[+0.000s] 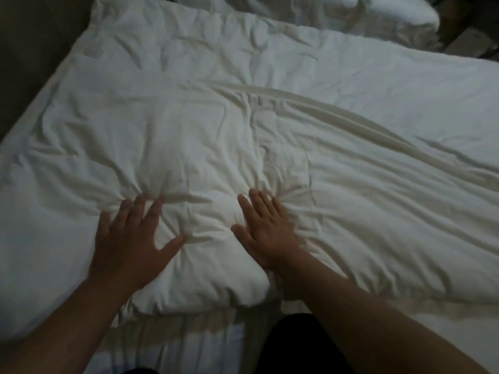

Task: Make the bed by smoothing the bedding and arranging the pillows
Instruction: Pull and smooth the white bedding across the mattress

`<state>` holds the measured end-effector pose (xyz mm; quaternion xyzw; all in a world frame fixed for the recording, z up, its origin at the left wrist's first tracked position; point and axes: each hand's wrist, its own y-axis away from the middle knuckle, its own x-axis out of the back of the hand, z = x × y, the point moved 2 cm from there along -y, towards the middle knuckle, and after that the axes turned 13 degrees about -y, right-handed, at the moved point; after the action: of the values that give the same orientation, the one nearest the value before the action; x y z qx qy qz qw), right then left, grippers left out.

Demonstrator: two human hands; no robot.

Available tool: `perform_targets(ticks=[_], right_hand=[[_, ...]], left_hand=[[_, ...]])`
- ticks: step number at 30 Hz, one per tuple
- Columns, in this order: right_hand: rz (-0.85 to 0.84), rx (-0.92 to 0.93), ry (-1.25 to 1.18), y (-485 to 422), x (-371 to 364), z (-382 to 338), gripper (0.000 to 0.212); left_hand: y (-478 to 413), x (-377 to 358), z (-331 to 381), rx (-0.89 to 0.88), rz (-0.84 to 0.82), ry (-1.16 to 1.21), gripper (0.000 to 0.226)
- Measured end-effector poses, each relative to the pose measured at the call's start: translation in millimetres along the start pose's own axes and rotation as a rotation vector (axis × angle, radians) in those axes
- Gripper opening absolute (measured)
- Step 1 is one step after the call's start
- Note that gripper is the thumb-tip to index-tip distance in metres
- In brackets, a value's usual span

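A white, wrinkled duvet (243, 117) covers most of the bed. Both of my hands lie flat on its near part, fingers straight and spread. My left hand (132, 241) presses the fabric at lower left, with creases fanning out from its fingertips. My right hand (266, 229) presses beside it, a little to the right, with folds radiating from its fingers too. A long diagonal fold runs across the duvet to the right. White pillows (332, 12) lie at the far top edge, partly cut off by the frame.
The duvet's near edge (205, 300) bunches up over the white sheet (194, 349) below it. Dark floor (32, 49) shows beyond the bed's left side. A dark wooden piece of furniture (469, 33) stands at the top right corner.
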<state>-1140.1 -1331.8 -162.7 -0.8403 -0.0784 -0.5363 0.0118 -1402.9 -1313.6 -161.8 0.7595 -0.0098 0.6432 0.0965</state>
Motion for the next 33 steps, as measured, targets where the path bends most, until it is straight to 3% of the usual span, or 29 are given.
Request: perform_targets(ticks=[4,8,10,14,20,23,24,26,28,29,31,33], right_hand=[[0.057,0.008,-0.286,-12,46,18,0.049],[0.302,-0.085,-0.211,-34,107,86,0.036],[0.357,-0.224,-0.168,-41,133,138,0.044],[0.38,-0.509,-0.132,-44,179,244,0.065],[0.32,-0.61,-0.094,-79,201,332,0.09],[0.297,-0.715,-0.157,-98,192,354,0.109],[0.291,-0.731,-0.145,-102,191,358,0.106],[0.348,-0.715,-0.117,-109,188,363,0.081],[0.497,-0.66,-0.126,-110,185,362,0.062],[0.586,-0.623,-0.108,-111,187,359,0.055],[0.731,-0.549,-0.025,-119,204,350,0.047],[0.808,-0.46,0.034,-141,234,343,0.047]], left_hand=[[-29,42,35,-0.057,0.2,0.227,0.082],[-84,72,96,-0.221,0.205,0.265,0.083],[-115,75,127,-0.293,0.172,0.252,0.074],[-164,83,183,-0.387,0.099,0.207,0.077],[-245,97,227,-0.297,0.116,0.311,0.067],[-283,105,235,-0.267,0.227,0.338,0.062],[-294,107,237,-0.275,0.244,0.323,0.063],[-315,109,242,-0.267,0.165,0.302,0.07],[-329,109,247,-0.224,0.008,0.251,0.076],[-332,109,249,-0.213,0.002,0.199,0.069],[-336,117,252,-0.185,0.189,0.168,0.048],[-344,129,251,-0.118,0.399,0.233,0.044]])
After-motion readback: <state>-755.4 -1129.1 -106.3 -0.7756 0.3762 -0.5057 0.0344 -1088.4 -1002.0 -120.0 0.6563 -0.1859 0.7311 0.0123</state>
